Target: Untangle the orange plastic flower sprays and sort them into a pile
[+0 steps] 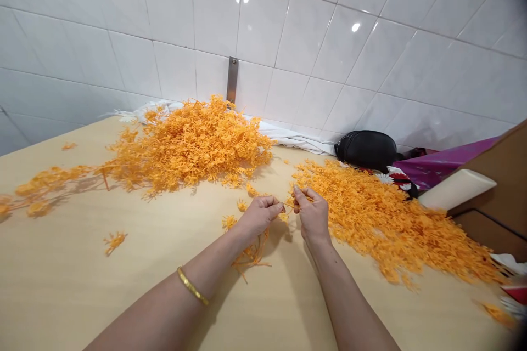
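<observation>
My left hand (263, 214) pinches an orange artificial flower stem, with thin orange stalks (257, 255) hanging beneath the wrist. Close by on the right, my right hand (312, 213) is also closed, thumb against fingers, on a thin orange stem that spans the gap between both hands. Its tip is partly hidden by the fingers. Left of my left hand lie small loose orange blossoms (229, 222). Just beyond my right hand spreads a wide pile of loose orange blossoms (370, 208).
A tall heap of branched orange flower stems (197, 142) stands at the back left of the table (135, 290). Along the tiled wall lie white cloth (294, 136) and a black pouch (366, 149). At right are a cream cylinder (459, 189) and a cardboard box (502, 186).
</observation>
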A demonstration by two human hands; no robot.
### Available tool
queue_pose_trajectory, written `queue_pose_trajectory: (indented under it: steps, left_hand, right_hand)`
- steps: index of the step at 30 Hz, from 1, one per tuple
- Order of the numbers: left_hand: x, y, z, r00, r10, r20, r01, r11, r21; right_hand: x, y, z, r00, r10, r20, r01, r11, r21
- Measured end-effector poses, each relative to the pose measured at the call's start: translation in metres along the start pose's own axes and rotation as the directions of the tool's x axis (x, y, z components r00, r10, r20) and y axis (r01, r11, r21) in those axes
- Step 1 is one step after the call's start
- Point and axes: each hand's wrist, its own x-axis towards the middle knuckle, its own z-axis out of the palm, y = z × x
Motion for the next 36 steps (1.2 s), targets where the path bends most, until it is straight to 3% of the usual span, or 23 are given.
queue_pose_trajectory:
  steps: [3, 4, 5, 6, 9, 12, 15, 21, 24, 26, 28, 30, 31, 33, 36]
  left_hand:
    - [-0.003, 0.000, -0.004, 0.998, -0.018, -0.054, 0.020, 0.999, 0.027]
    - [-0.004, 0.000, -0.006, 0.995, -0.025, -0.092, 0.026, 1.000, 0.016]
    - [-0.005, 0.000, -0.007, 0.991, -0.028, -0.128, 0.027, 1.000, -0.010]
    - [-0.005, 0.000, -0.008, 0.987, -0.033, -0.157, 0.026, 0.999, -0.048]
    - [-0.004, 0.001, -0.007, 0.979, -0.046, -0.197, 0.017, 0.989, -0.147]
    - [-0.003, 0.001, -0.004, 0.975, -0.040, -0.220, -0.001, 0.983, -0.186]
    - [-0.002, 0.000, -0.002, 0.978, 0.004, -0.208, -0.041, 0.984, -0.174]
    - [-0.001, -0.007, -0.001, 0.985, 0.088, -0.151, -0.093, 0.995, -0.023]
    - [-0.002, -0.006, 0.001, 0.988, 0.111, -0.109, -0.102, 0.991, 0.085]
    - [-0.003, -0.002, 0.003, 0.986, 0.141, -0.085, -0.124, 0.976, 0.180]
    - [-0.006, 0.002, 0.004, 0.980, 0.185, -0.069, -0.159, 0.947, 0.279]
    - [-0.009, 0.005, 0.005, 0.975, 0.216, -0.056, -0.180, 0.910, 0.372]
    - [-0.012, 0.005, 0.005, 0.974, 0.222, -0.045, -0.184, 0.890, 0.417]
    - [-0.016, 0.004, 0.005, 0.975, 0.222, -0.014, -0.185, 0.844, 0.503]
    - [-0.020, 0.000, 0.009, 0.973, 0.216, 0.080, -0.221, 0.772, 0.596]
  right_hand:
    - [0.016, -0.003, -0.020, 0.947, 0.058, -0.317, -0.014, 0.990, 0.139]
    - [0.020, -0.003, -0.027, 0.919, 0.093, -0.384, -0.019, 0.981, 0.192]
    - [0.023, -0.004, -0.033, 0.917, 0.125, -0.380, -0.043, 0.976, 0.216]
    - [0.024, -0.004, -0.036, 0.935, 0.154, -0.318, -0.084, 0.972, 0.221]
    - [0.015, -0.006, -0.032, 0.980, 0.194, 0.036, -0.197, 0.971, 0.137]
    - [-0.001, -0.013, -0.019, 0.922, 0.232, 0.311, -0.261, 0.964, 0.053]
    - [-0.011, -0.019, -0.012, 0.859, 0.248, 0.449, -0.281, 0.960, 0.007]
    - [-0.019, -0.015, -0.004, 0.794, 0.233, 0.561, -0.195, 0.972, -0.128]
    - [-0.023, -0.010, 0.002, 0.855, 0.177, 0.487, -0.097, 0.978, -0.185]
    - [-0.023, -0.008, 0.005, 0.915, 0.055, 0.401, 0.046, 0.970, -0.240]
    - [-0.017, -0.008, 0.002, 0.945, -0.086, 0.316, 0.191, 0.929, -0.318]
    - [-0.007, -0.011, -0.010, 0.971, -0.192, 0.144, 0.235, 0.879, -0.416]
    - [0.000, -0.013, -0.018, 0.972, -0.234, 0.019, 0.215, 0.856, -0.470]
    - [0.011, -0.017, -0.039, 0.930, -0.296, -0.219, 0.125, 0.813, -0.569]
    - [0.020, -0.021, -0.061, 0.874, -0.354, -0.332, 0.033, 0.727, -0.686]
